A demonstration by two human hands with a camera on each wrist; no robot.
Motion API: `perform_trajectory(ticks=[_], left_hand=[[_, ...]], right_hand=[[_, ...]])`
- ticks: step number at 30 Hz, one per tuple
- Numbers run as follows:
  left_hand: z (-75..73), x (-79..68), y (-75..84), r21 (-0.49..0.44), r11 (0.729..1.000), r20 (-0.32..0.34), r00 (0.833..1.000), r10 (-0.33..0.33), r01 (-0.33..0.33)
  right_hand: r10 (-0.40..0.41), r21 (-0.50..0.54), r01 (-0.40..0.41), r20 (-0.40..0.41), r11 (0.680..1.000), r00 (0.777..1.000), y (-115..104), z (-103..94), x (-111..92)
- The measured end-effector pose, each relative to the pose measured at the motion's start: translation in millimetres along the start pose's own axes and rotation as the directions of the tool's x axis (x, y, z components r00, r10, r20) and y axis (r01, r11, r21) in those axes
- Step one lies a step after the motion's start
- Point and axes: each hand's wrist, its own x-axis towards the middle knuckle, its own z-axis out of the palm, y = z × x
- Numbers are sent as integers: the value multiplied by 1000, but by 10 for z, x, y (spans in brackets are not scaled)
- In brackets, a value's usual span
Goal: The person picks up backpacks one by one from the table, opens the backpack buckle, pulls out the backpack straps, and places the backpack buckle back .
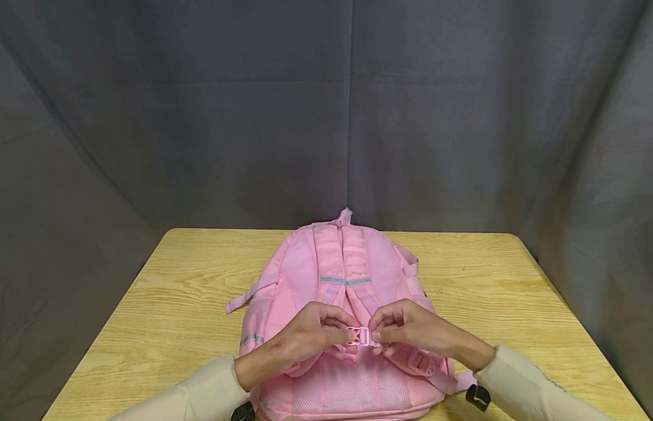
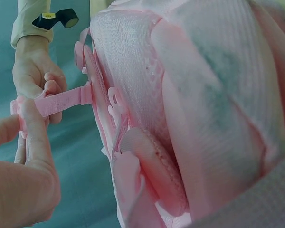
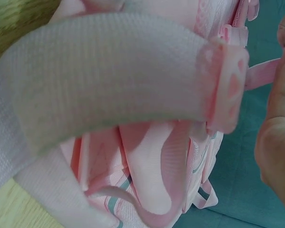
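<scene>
A pink backpack (image 1: 353, 386) lies on the table with its shoulder straps facing up. Over its middle, a pink plastic buckle (image 1: 362, 336) is held between the two hands. My left hand (image 1: 313, 333) pinches the buckle's left end between thumb and fingers. At the other end, my right hand (image 1: 411, 327) pinches the buckle near its strap. In the left wrist view the buckle (image 2: 20, 111) sits at the fingertips, and a pink webbing strap (image 2: 64, 101) runs from it to the bag. The right wrist view shows my right hand (image 3: 275, 133) at the edge, its fingertips partly cut off.
The wooden table (image 1: 516, 316) extends on both sides of the bag. A dark grey curtain (image 1: 253, 117) hangs behind and at the sides. Loose strap ends (image 1: 242, 301) stick out beside the bag. A pink strap adjuster (image 3: 230, 88) hangs close to the right wrist camera.
</scene>
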Motion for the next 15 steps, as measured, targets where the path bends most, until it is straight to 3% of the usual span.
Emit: perform_trajectory(ticks=[15], left_hand=[[-1, 4, -3, -6, 1000, 10, 1000, 2, -2]], right_hand=[[6, 6, -6, -5, 1000, 1000, -36, 35, 27]])
